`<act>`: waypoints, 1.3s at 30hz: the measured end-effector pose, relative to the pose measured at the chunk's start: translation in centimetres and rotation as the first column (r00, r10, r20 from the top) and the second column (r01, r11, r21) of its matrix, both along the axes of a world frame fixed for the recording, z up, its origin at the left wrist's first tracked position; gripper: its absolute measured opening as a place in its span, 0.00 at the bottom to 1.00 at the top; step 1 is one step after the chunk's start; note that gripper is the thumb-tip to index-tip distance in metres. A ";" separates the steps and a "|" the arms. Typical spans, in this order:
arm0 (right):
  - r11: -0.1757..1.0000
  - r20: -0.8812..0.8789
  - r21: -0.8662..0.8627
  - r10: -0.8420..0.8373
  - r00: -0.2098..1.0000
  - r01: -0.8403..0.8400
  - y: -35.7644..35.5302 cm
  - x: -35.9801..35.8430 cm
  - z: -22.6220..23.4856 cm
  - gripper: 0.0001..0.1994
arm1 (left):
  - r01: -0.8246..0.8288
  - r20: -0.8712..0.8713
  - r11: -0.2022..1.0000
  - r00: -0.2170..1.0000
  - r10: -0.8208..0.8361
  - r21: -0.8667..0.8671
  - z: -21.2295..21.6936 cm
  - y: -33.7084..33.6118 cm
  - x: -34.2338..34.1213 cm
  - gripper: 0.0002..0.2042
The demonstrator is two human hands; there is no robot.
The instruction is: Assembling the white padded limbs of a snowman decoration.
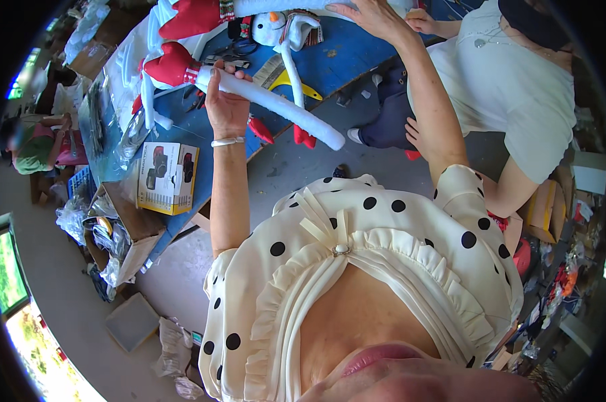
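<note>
The long white stuffed limb [276,107] slants from far left to near right above the blue desk [350,53]. My left hand [226,100] grips its far end; my right hand [373,17] lies flat farther right, holding nothing.

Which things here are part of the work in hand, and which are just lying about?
In hand:
left hand gripping the white plush leg
right hand on the plush body

Lying about:
scissors
snowman toy
yellow box
blue table
</note>
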State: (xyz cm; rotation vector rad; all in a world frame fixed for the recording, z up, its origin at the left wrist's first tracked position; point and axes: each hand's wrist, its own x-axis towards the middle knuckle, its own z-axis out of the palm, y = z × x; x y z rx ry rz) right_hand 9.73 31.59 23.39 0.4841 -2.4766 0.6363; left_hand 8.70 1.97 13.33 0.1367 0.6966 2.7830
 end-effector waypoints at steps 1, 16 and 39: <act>0.996 0.092 -0.075 0.052 0.994 -0.045 0.2 -0.4 -0.1 0.13 | -0.005 0.001 1.000 1.000 0.005 0.002 0.1 0.0 0.1 0.13; 0.957 0.023 -0.112 0.270 0.963 -0.266 -4.7 -1.1 -2.0 0.13 | -0.269 -0.092 0.961 0.957 0.274 0.056 3.9 -1.9 -0.2 0.13; 0.840 0.545 -0.489 0.505 0.669 -0.236 -11.5 4.5 -6.1 0.15 | -0.263 -0.037 0.965 0.964 0.263 0.002 1.9 -5.2 -0.1 0.14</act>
